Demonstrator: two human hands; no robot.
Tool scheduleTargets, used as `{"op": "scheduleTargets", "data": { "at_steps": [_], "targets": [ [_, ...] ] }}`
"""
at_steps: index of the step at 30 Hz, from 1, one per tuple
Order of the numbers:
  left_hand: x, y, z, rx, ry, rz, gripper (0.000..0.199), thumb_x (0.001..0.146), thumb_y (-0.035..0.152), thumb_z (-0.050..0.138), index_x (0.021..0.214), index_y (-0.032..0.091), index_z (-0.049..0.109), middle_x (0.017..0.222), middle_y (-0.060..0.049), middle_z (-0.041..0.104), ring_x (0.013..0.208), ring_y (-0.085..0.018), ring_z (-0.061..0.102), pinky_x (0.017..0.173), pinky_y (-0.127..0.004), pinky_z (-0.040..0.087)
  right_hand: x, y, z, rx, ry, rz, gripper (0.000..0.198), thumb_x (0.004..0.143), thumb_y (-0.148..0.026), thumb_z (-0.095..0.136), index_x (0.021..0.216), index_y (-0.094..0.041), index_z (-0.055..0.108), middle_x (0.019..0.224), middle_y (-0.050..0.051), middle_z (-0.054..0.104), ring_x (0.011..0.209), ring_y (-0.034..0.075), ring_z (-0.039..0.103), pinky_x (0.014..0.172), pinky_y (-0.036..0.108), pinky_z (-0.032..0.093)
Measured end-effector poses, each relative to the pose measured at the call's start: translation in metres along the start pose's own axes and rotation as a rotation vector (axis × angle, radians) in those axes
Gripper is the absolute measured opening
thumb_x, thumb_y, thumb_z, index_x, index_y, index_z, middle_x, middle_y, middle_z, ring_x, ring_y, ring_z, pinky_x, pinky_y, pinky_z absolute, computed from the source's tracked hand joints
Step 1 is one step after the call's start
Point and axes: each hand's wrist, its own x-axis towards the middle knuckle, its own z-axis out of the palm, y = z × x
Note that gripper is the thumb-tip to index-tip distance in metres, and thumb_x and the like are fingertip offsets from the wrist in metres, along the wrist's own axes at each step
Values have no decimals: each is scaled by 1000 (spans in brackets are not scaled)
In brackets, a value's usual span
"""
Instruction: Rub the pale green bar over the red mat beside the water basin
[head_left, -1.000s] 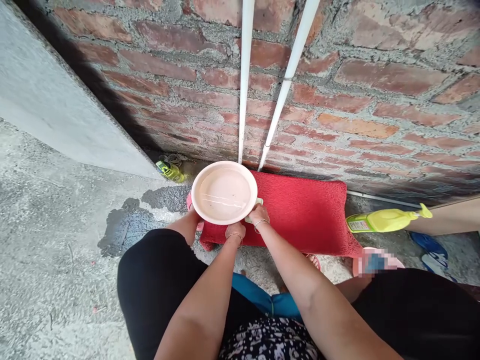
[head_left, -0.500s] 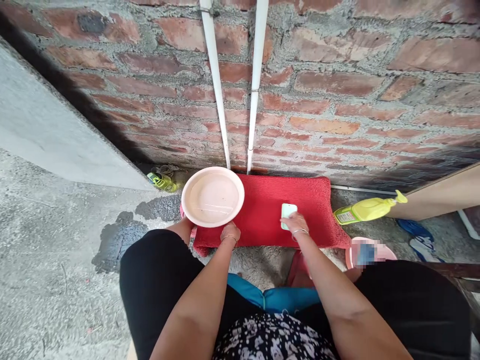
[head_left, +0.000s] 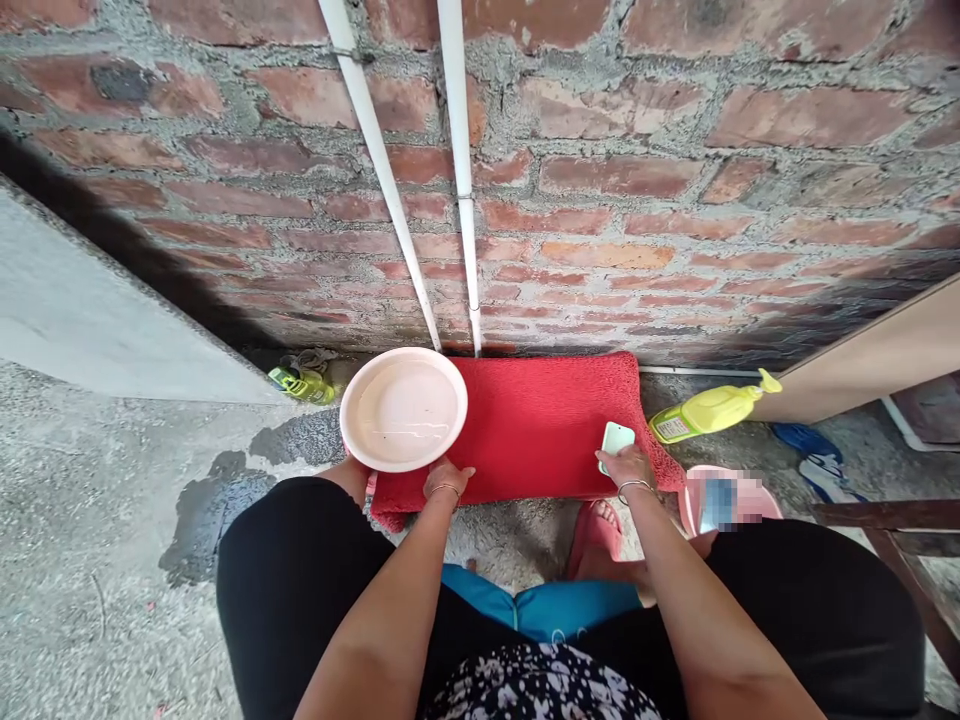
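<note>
I am squatting over a red mat [head_left: 536, 425] that lies on the concrete floor against a brick wall. My left hand [head_left: 446, 478] grips the near rim of a pale pink basin [head_left: 403, 408] holding a little water, over the mat's left end. My right hand [head_left: 628, 466] holds a small pale green bar, like soap or a scrubber [head_left: 616, 440], pressed on the mat's right end.
Two white pipes [head_left: 461, 180] run down the brick wall to the mat. A yellow-green spray bottle [head_left: 709, 410] lies to the right, a second one [head_left: 302, 383] at the left corner. A pink tub [head_left: 724, 500] stands by my right knee. A wet patch [head_left: 225, 495] darkens the concrete on the left.
My right hand left the basin and carried the pale green bar rightward across the mat to its right end. The left hand keeps hold of the basin. The view has shifted right.
</note>
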Motion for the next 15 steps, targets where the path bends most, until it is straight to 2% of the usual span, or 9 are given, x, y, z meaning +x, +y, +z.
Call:
{"op": "scheduleTargets", "data": {
  "at_steps": [2, 5, 9, 12, 15],
  "targets": [
    [3, 0, 0, 13, -17, 47, 79, 68, 56, 59, 131, 13, 38, 130, -18, 51, 117, -29, 50, 90, -35, 44, -2, -9, -4, 42, -35, -3, 55, 68, -59, 57, 104, -17, 57, 104, 15, 59, 94, 27, 59, 75, 35, 44],
    [6, 1, 0, 39, -31, 82, 72, 70, 53, 59, 127, 12, 43, 129, -17, 51, 118, -28, 49, 94, -35, 41, -13, -42, -4, 97, -41, -159, 50, 68, -55, 58, 101, -17, 56, 101, 12, 60, 97, 24, 57, 80, 32, 43],
    [6, 2, -1, 61, -11, 98, 70, 71, 53, 58, 126, 12, 44, 131, -17, 49, 120, -28, 47, 96, -35, 39, -46, -127, 13, 111, -102, -373, 47, 66, -53, 61, 99, -21, 55, 105, 8, 57, 99, 22, 55, 80, 30, 42],
    [4, 2, -2, 44, 6, 101, 69, 71, 53, 59, 126, 15, 44, 132, -15, 50, 120, -26, 47, 96, -33, 39, -73, -195, 33, 104, -163, -468, 49, 65, -53, 62, 104, -23, 53, 109, 6, 54, 94, 20, 56, 77, 30, 43],
    [3, 3, -4, 26, -16, 88, 67, 71, 52, 60, 125, 16, 45, 128, -14, 53, 117, -25, 51, 93, -32, 40, -89, -241, 51, 48, -196, -555, 44, 70, -48, 58, 107, -25, 52, 110, 5, 52, 91, 20, 57, 75, 31, 43]
  ]
}}
